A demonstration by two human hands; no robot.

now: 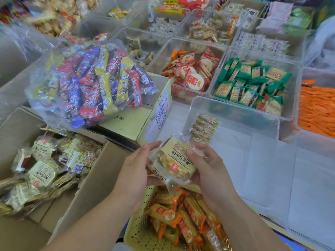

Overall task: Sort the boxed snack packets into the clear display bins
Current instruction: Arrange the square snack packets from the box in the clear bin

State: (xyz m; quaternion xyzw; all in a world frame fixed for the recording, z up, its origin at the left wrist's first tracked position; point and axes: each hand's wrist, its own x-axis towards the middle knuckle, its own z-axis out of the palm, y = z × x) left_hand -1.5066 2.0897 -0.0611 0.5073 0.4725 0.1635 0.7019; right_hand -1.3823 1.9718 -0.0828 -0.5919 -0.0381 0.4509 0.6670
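Yellow basket (140, 215); bagged colourful bars (90, 82) atop carton (129, 125).

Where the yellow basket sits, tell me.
Head view, bottom centre: the yellow basket lies below the left hand and right hand holding a packet, right of the cardboard box.
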